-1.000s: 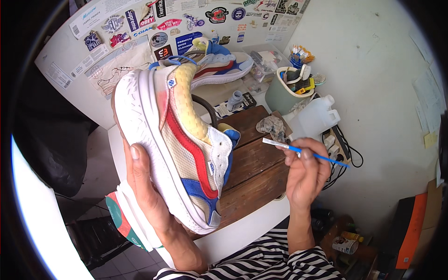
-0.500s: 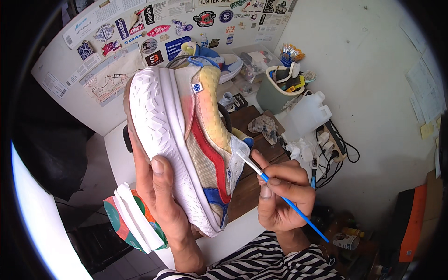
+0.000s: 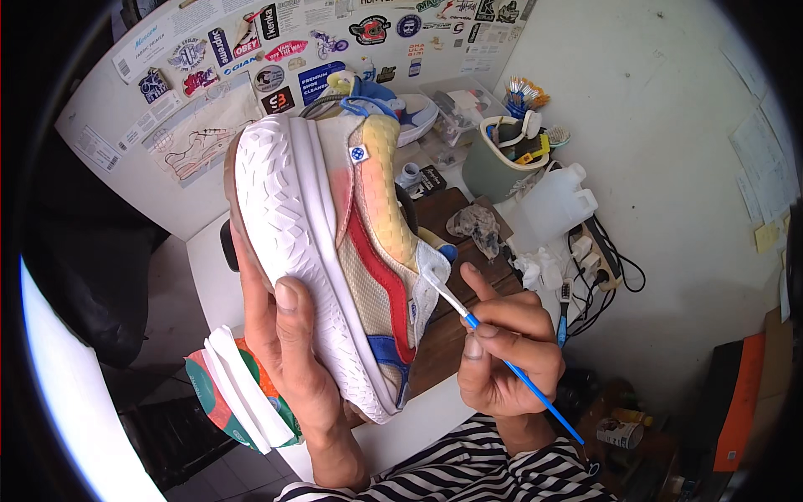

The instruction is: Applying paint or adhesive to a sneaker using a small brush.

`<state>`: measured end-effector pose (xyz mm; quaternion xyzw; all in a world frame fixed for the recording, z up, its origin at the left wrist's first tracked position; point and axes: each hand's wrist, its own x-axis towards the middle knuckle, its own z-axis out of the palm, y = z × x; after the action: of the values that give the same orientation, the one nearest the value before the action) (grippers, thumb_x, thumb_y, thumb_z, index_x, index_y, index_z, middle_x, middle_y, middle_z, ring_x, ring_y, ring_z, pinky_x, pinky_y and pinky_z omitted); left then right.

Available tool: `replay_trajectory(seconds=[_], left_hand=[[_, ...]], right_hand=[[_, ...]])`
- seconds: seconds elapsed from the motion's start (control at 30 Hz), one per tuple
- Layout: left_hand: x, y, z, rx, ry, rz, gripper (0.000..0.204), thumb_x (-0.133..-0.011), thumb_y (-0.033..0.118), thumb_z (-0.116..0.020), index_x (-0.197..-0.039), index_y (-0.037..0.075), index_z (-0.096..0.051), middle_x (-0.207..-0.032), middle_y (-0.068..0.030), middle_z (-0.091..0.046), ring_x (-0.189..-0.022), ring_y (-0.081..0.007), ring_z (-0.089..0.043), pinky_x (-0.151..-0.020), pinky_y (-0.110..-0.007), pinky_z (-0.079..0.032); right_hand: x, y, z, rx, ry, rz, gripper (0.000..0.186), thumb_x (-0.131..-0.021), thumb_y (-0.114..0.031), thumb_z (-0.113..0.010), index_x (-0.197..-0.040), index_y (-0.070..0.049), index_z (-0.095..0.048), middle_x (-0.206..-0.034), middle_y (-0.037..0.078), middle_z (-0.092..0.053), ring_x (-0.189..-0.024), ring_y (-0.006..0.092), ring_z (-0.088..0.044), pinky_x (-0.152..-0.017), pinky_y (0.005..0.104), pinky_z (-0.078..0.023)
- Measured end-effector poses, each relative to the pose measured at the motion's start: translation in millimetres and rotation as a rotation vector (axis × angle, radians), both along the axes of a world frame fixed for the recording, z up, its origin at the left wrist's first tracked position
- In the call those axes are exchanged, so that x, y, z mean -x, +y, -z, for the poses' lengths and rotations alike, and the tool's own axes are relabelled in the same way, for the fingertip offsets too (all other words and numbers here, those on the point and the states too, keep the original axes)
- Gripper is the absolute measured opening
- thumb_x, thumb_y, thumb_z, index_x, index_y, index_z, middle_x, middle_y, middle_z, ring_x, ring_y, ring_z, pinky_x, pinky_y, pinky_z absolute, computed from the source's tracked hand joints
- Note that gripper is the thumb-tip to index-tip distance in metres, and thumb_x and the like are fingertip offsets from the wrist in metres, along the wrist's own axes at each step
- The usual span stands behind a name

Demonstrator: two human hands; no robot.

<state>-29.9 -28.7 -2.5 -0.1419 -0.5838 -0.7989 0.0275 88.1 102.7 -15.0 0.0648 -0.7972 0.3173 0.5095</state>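
Note:
My left hand (image 3: 294, 351) grips a sneaker (image 3: 372, 251) around its thick white sole, thumb on the sidewall and the other fingers behind it. The shoe is held up on its side, with a yellow woven collar panel, a red stripe, beige mesh and blue patches facing me. Between thumb and fingers, my right hand (image 3: 512, 351) pinches a thin blue-handled paintbrush (image 3: 529, 385). Its whitish bristle tip touches the light grey-white heel tab of the sneaker. The far side of the shoe is hidden.
Behind the sneaker stand another blue and white shoe (image 3: 414, 121), a small open jar (image 3: 408, 174) and a tool bucket (image 3: 493, 171). A white jug (image 3: 556, 201), crumpled rag (image 3: 474, 230) and power strip (image 3: 606, 251) lie to the right. A tissue pack (image 3: 242, 389) sits at left.
The brush tip has shifted slightly along the heel tab, and my right index finger is lifted a little more. The sneaker has moved slightly to the right in the picture.

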Motion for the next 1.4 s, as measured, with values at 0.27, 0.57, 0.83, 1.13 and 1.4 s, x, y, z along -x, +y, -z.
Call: replay_trajectory(seconds=[0.27, 0.57, 0.83, 1.13, 1.4], left_hand=[[-0.8, -0.4, -3.1, 0.025, -0.007, 0.033, 0.081, -0.104, 0.043, -0.056, -0.162, -0.008, -0.032, -0.162, -0.0266, -0.043, -0.15, -0.0319, -0.041, -0.126, -0.043, -0.024], [-0.4, 0.3, -2.9, 0.028, 0.008, 0.014, 0.083, -0.103, 0.045, -0.058, -0.162, -0.007, -0.033, -0.161, -0.0266, -0.044, -0.148, -0.0321, -0.044, -0.125, -0.044, -0.025], [0.7, 0.9, -2.7, 0.038, 0.047, -0.029, 0.083, -0.103, 0.044, -0.058, -0.162, -0.007, -0.032, -0.163, -0.0266, -0.042, -0.15, -0.0319, -0.042, -0.126, -0.043, -0.024], [1.7, -1.6, 1.2, 0.051, 0.035, -0.02, 0.081, -0.104, 0.042, -0.056, -0.162, -0.009, -0.031, -0.164, -0.0268, -0.04, -0.15, -0.0322, -0.041, -0.126, -0.043, -0.024], [1.9, -0.9, -1.9, 0.056, 0.06, -0.015, 0.08, -0.104, 0.04, -0.056, -0.162, -0.009, -0.031, -0.165, -0.0262, -0.04, -0.151, -0.032, -0.041, -0.126, -0.044, -0.023]], right_hand=[[-1.2, 0.7, -6.4, -0.053, -0.001, 0.027, 0.016, -0.098, 0.0, -0.064, -0.111, 0.002, -0.055, -0.099, 0.02, -0.064, -0.08, 0.0228, -0.063, -0.095, 0.0614, -0.062], [5.1, 3.0, -11.1, -0.118, -0.005, 0.066, 0.014, -0.098, 0.001, -0.063, -0.109, 0.003, -0.055, -0.098, 0.02, -0.065, -0.08, 0.0241, -0.065, -0.094, 0.0604, -0.063], [0.6, -0.7, -7.3, -0.086, 0.006, 0.055, 0.014, -0.098, -0.001, -0.065, -0.108, 0.003, -0.056, -0.094, 0.019, -0.065, -0.077, 0.0235, -0.065, -0.092, 0.0598, -0.064], [-2.5, -2.6, -9.7, -0.1, -0.045, 0.055, 0.016, -0.096, 0.0, -0.066, -0.108, 0.003, -0.056, -0.095, 0.019, -0.066, -0.077, 0.0251, -0.067, -0.092, 0.0602, -0.064], [-3.0, -4.2, -12.3, -0.115, -0.036, 0.051, 0.015, -0.096, 0.0, -0.066, -0.107, 0.003, -0.056, -0.094, 0.019, -0.067, -0.076, 0.0249, -0.067, -0.092, 0.0608, -0.063]])
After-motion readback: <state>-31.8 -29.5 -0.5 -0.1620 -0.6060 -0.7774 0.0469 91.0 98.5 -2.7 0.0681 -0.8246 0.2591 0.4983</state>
